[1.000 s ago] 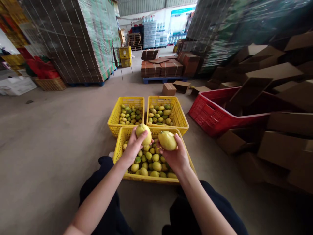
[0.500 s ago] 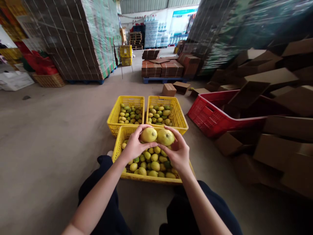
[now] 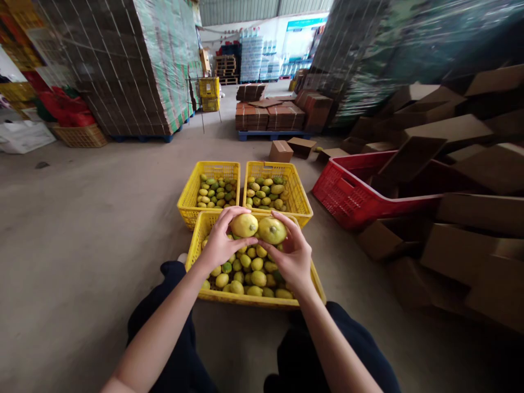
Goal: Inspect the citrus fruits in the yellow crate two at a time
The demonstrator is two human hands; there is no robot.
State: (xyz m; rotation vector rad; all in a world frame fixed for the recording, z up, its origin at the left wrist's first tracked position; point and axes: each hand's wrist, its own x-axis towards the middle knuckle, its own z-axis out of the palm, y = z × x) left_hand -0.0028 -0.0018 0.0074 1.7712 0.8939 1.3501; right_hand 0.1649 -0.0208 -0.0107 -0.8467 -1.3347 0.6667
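My left hand (image 3: 224, 240) is closed round a yellow lemon (image 3: 244, 225), thumb below and fingers above. A second, slightly greener lemon (image 3: 272, 231) is gripped the same way by my right hand (image 3: 293, 252). The two fruits are held side by side, their tips turned toward me, and my thumb tips almost meet beneath them. Under my hands stands a yellow crate (image 3: 249, 299) of yellow and green lemons. Just beyond it are a left yellow crate (image 3: 185, 192) and a right yellow crate (image 3: 302, 197), both holding more lemons.
At the right a red crate (image 3: 335, 197) stands among piled cardboard boxes (image 3: 458, 256). Two small cartons (image 3: 280, 151) lie past the yellow crates. Farther back, flattened cardboard rests on a blue pallet (image 3: 272, 135), between tall wrapped stacks (image 3: 170, 71).
Both hands still hold their lemons together, with a very slight turn of the fruits. The whole view has shifted a little, so everything sits slightly farther left.
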